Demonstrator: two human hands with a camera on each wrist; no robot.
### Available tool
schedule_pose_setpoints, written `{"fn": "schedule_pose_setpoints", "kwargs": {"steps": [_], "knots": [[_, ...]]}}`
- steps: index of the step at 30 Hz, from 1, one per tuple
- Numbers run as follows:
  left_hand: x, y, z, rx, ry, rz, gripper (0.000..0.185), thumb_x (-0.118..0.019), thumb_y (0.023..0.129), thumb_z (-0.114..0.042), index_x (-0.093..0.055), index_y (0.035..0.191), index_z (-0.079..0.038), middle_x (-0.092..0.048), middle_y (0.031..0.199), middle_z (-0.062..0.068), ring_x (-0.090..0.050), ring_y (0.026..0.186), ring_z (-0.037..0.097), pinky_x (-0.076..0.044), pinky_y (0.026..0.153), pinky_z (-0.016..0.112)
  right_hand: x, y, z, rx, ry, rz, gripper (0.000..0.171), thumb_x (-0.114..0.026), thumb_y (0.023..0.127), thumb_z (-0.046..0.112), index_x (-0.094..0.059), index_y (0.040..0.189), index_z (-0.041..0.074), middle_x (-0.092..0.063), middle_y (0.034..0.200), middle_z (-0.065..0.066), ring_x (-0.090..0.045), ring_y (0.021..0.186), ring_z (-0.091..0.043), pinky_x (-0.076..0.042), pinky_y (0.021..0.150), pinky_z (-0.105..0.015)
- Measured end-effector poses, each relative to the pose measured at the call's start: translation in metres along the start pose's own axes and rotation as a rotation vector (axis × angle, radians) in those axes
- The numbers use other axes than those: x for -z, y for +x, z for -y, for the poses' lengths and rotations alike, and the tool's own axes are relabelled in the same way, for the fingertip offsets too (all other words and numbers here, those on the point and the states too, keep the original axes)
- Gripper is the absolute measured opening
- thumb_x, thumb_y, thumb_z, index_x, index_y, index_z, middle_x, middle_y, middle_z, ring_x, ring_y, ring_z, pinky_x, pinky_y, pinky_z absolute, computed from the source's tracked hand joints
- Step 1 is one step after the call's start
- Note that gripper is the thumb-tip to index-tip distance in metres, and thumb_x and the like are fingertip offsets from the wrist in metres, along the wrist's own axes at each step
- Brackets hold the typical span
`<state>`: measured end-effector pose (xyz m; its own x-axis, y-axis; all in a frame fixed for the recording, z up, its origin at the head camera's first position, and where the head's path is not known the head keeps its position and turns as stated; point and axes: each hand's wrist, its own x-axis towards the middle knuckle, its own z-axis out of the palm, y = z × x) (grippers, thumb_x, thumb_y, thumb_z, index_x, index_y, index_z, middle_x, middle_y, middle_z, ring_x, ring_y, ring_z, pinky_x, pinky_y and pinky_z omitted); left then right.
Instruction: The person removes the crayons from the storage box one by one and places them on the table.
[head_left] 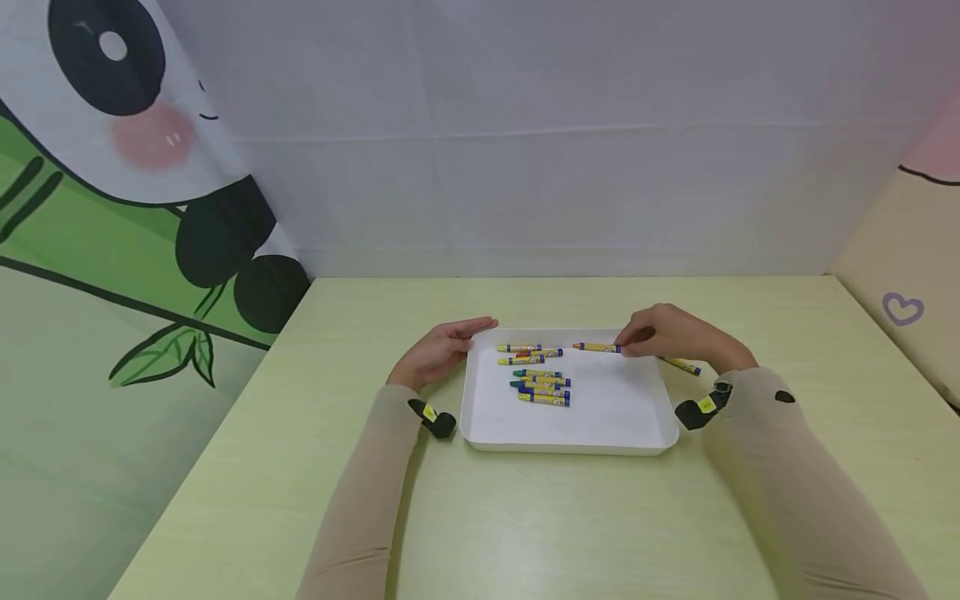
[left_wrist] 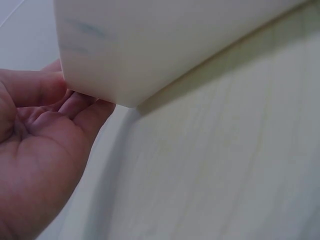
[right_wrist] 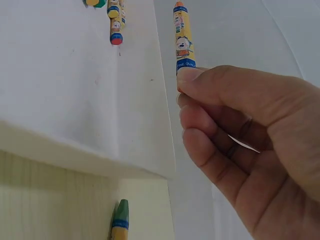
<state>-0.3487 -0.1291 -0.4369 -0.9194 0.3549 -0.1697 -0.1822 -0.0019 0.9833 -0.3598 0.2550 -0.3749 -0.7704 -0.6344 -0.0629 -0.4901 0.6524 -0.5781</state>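
Observation:
A white tray lies on the pale green table and holds several yellow-wrapped crayons. My right hand pinches the end of an orange-tipped crayon above the tray's far right part; the same crayon sticks up from my fingertips in the right wrist view. My left hand rests against the tray's far left corner, fingers fairly straight; in the left wrist view the fingers touch the tray wall.
One more crayon lies on the table just right of the tray, its green tip showing below the tray edge. A panda-print panel stands at the left, a grey wall behind, a cream panel at the right.

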Motion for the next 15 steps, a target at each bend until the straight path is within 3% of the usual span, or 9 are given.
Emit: {"fn": "schedule_pose_setpoints", "kwargs": {"steps": [15], "knots": [[0.001, -0.001, 0.001, -0.010, 0.001, 0.001, 0.050, -0.035, 0.098, 0.008, -0.046, 0.144, -0.009, -0.042, 0.151, 0.002, -0.032, 0.143, 0.020, -0.029, 0.116, 0.040, 0.011, -0.028, -0.031, -0.071, -0.011, -0.119, 0.018, -0.069, 0.089, 0.020, -0.074, 0.103, 0.010, -0.070, 0.102, -0.004, -0.060, 0.090, -0.017, -0.051, 0.072, -0.027]]}}
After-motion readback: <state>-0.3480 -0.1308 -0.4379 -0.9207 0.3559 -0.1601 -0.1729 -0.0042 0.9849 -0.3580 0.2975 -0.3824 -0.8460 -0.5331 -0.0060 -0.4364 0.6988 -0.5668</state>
